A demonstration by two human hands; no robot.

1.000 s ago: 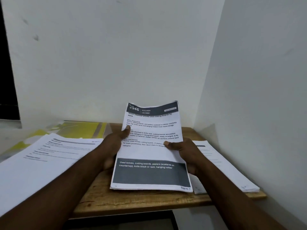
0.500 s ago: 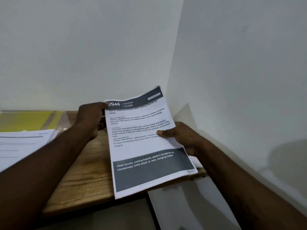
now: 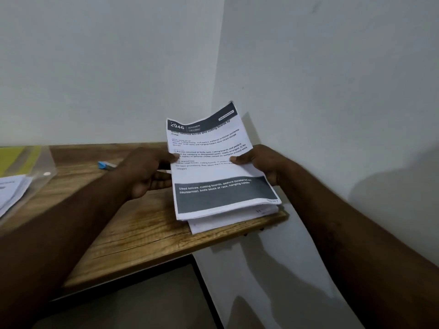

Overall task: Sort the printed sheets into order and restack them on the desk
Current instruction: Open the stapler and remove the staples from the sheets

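Note:
A printed sheet [image 3: 215,167] headed "2946 KITCHEN", with a dark band near its bottom, is held over the right end of the wooden desk [image 3: 133,233]. My left hand [image 3: 147,172] pinches its left edge, thumb on top. At the right edge my right hand [image 3: 259,162] grips it the same way. The sheet's lower edge lies on a white stack of sheets [image 3: 228,220] at the desk's right corner, while its top curls upward. Another pile of printed sheets [image 3: 10,191] lies at the far left of the desk.
A clear plastic folder with yellow paper [image 3: 21,160] lies at the back left. A small blue object [image 3: 105,165] sits on the desk behind my left hand. White walls meet in a corner just behind and right of the desk.
The sheet has come down from mid-air onto the stack at the desk's right corner. My left hand slid from the sheet's top corner down to its left edge.

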